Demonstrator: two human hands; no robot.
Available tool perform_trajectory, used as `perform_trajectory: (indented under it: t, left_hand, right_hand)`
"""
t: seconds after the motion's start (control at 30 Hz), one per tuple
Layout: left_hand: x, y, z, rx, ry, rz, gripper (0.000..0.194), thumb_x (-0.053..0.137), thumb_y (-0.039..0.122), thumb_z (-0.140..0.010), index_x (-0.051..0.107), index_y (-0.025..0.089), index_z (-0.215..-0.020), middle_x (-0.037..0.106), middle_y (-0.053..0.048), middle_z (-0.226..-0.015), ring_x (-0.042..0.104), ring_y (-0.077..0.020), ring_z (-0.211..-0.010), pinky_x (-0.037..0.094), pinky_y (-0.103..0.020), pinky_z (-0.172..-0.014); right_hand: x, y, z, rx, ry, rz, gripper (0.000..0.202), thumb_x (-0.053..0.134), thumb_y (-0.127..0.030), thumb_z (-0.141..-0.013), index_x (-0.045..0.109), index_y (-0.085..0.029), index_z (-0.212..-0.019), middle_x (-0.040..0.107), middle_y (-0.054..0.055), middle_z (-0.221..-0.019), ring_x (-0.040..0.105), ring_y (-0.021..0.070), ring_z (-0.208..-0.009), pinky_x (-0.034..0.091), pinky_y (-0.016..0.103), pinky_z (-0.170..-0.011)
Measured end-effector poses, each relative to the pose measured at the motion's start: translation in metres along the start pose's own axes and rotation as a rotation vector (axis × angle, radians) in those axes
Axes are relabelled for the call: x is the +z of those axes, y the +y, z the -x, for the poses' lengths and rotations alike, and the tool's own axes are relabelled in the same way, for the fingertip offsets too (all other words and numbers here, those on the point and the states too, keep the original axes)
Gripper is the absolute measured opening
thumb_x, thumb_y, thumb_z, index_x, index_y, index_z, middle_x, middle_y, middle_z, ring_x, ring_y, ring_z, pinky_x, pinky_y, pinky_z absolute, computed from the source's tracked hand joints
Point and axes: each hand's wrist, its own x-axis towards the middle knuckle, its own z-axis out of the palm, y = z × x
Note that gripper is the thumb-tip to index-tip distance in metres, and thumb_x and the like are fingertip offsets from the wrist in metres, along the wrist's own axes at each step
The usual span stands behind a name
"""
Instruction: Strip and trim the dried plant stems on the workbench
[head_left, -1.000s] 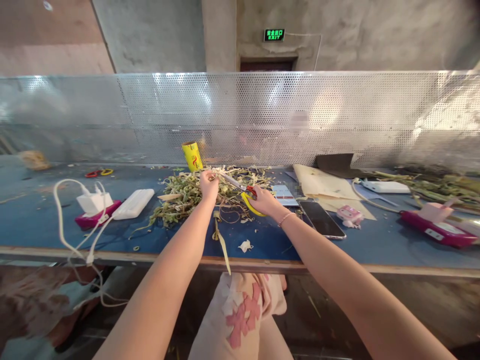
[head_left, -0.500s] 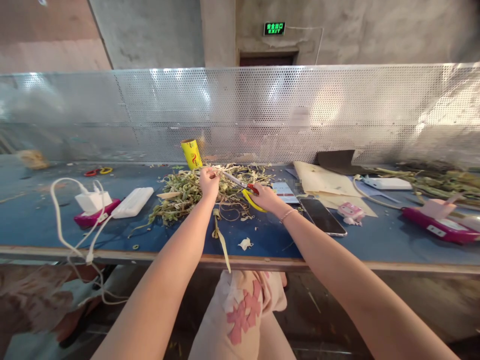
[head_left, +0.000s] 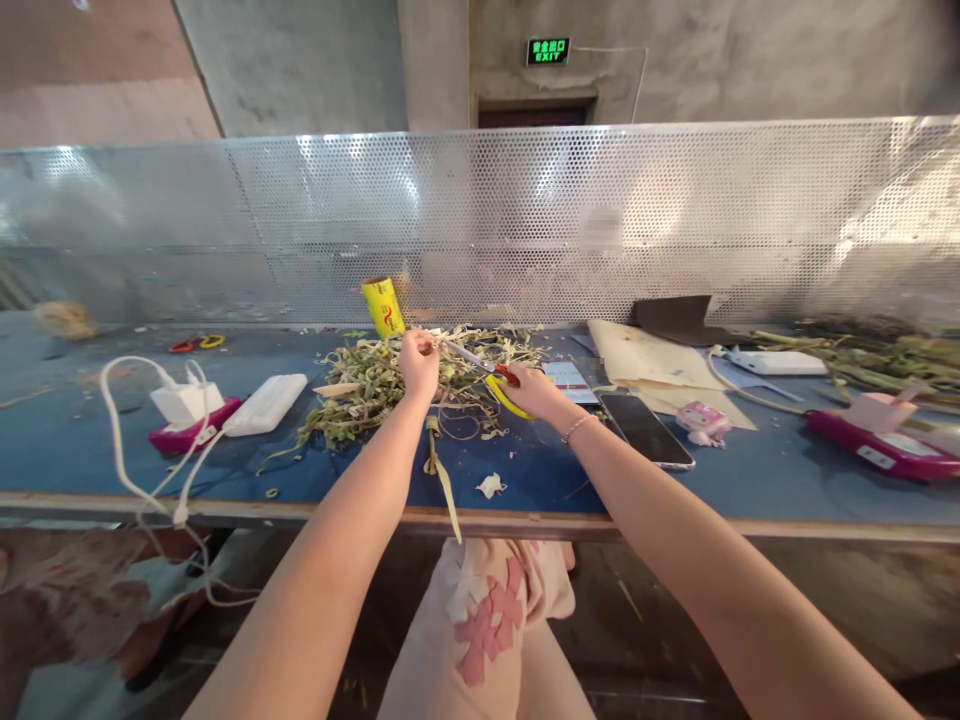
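My right hand [head_left: 534, 392] is closed round the red and yellow handles of a pair of scissors [head_left: 469, 357], whose blades point left toward my other hand. My left hand [head_left: 418, 362] has its fingers pinched together just beyond the blade tips. Pale bits show near those fingertips, but what they hold is too small to make out. Under and around both hands lies a heap of dried greenish plant stems and leaves [head_left: 360, 385]. One stem with a long pale leaf [head_left: 444, 485] hangs over the table's front edge.
A yellow tube [head_left: 383, 307] stands behind the heap. To the left are red and yellow scissors [head_left: 196, 343], a white power bank [head_left: 265, 405] and cables. On the right lie a phone [head_left: 646, 430], a pink figure [head_left: 703, 423], brown paper [head_left: 649, 355] and a magenta power strip [head_left: 877, 445].
Both hands and the scissors stay in nearly the same place. The view has shifted very slightly.
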Motion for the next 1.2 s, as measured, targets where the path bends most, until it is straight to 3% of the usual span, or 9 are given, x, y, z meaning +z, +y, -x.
perform_trajectory:
  t: [0.37, 0.7, 0.87, 1.0, 1.2]
  left_hand:
    - [0.0, 0.005, 0.002, -0.029, 0.012, 0.066, 0.027, 0.058, 0.002, -0.058, 0.045, 0.021, -0.073, 0.053, 0.004, -0.066, 0.054, -0.0114, -0.063, 0.042, -0.024, -0.07]
    - [-0.001, 0.0, 0.0, -0.055, 0.05, 0.085, 0.025, 0.061, 0.007, -0.058, 0.046, 0.02, -0.075, 0.053, 0.004, -0.066, 0.052, -0.0101, -0.061, 0.041, -0.024, -0.067]
    - [0.003, -0.004, -0.004, -0.231, 0.106, 0.263, 0.019, 0.061, 0.008, -0.055, 0.052, 0.017, -0.07, 0.051, 0.005, -0.06, 0.05, -0.008, -0.057, 0.04, -0.022, -0.061]
    - [0.005, -0.002, -0.008, -0.404, 0.092, 0.468, 0.013, 0.057, 0.009, -0.056, 0.053, 0.016, -0.066, 0.048, 0.006, -0.052, 0.046, -0.0065, -0.049, 0.037, -0.022, -0.056]
    - [0.005, 0.005, -0.01, -0.438, -0.017, 0.65, 0.009, 0.058, 0.015, -0.057, 0.051, 0.017, -0.062, 0.053, 0.003, -0.057, 0.054, -0.0086, -0.057, 0.042, -0.025, -0.064]
  right_hand:
    - [-0.008, -0.003, 0.003, -0.038, -0.056, 0.066, 0.028, 0.039, -0.04, -0.084, 0.056, -0.018, -0.085, 0.064, 0.008, -0.082, 0.058, 0.0181, -0.072, 0.034, 0.023, -0.055]
    - [-0.004, -0.003, -0.002, -0.037, -0.009, 0.027, 0.025, 0.039, -0.038, -0.083, 0.054, -0.019, -0.081, 0.064, 0.007, -0.082, 0.057, 0.0165, -0.072, 0.034, 0.022, -0.058]
    - [-0.004, -0.001, -0.001, 0.048, 0.036, -0.016, 0.026, 0.037, -0.036, -0.084, 0.052, -0.017, -0.093, 0.064, 0.011, -0.089, 0.059, 0.0199, -0.079, 0.038, 0.024, -0.062]
    - [-0.007, -0.003, 0.005, 0.025, 0.046, 0.021, 0.036, 0.039, -0.042, -0.083, 0.048, -0.015, -0.105, 0.063, 0.014, -0.097, 0.06, 0.0234, -0.088, 0.04, 0.027, -0.067]
    - [-0.005, -0.006, 0.009, -0.034, 0.073, 0.056, 0.039, 0.043, -0.042, -0.081, 0.045, -0.017, -0.111, 0.065, 0.012, -0.096, 0.061, 0.0247, -0.087, 0.04, 0.028, -0.067]
